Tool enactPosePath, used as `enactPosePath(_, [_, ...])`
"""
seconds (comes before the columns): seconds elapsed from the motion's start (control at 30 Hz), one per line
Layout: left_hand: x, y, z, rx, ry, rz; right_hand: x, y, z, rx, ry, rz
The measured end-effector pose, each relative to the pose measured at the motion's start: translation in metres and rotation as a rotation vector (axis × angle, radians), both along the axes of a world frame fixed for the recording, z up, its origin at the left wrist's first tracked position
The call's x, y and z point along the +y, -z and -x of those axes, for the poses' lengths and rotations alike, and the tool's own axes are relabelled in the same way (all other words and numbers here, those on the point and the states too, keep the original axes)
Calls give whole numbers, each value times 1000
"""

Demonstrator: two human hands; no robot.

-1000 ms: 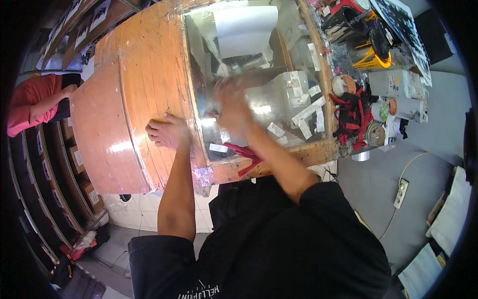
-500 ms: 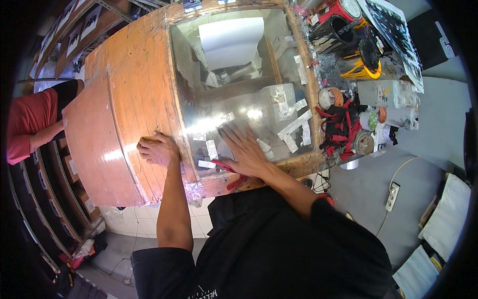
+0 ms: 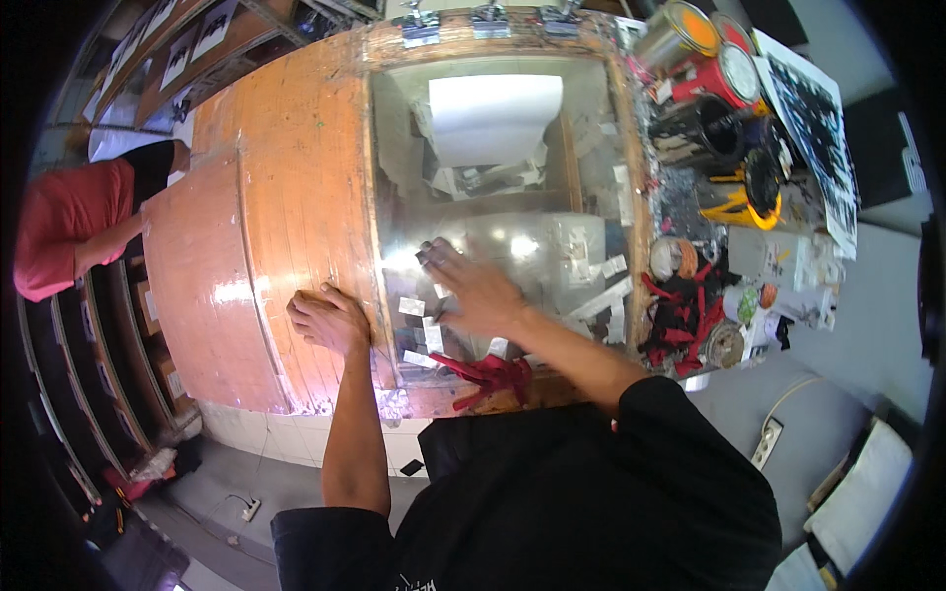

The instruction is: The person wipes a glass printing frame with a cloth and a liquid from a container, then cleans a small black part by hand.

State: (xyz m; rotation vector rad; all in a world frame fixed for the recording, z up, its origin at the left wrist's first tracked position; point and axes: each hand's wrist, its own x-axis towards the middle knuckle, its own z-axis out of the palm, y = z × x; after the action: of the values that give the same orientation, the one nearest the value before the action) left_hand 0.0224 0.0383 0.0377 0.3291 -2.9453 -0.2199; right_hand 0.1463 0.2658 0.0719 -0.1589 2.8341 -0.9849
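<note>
Blurring hides the flat, empty right hand (image 3: 471,291) on glass panel (image 3: 493,227); left hand (image 3: 327,320) curled, empty.

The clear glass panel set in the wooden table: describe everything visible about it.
The clear glass panel is a large rectangle set flush in the worn orange-brown wooden table, lying flat. It looks glossy, with bright glare spots, and shows white paper beneath. Small pale tape scraps dot its near part. The right hand lies flat on it, fingers spread; the left hand rests on the wood by its left edge. A red cloth lies at its near edge.
</note>
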Motion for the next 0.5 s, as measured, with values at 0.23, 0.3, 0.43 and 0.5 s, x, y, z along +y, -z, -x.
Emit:
enactPosePath(0.23, [8,-7,4,-5,41,-15,182,50,134,39,740,-495])
enactPosePath(0.3, [7,-8,3,-20,14,-25,135,49,159,90,643,-473])
enactPosePath(0.43, [5,-8,-1,-29,-7,-35,15,8,132,15,107,-335])
enactPosePath(0.5, [5,-7,0,-47,-7,-29,36,27,156,80,11,-293])
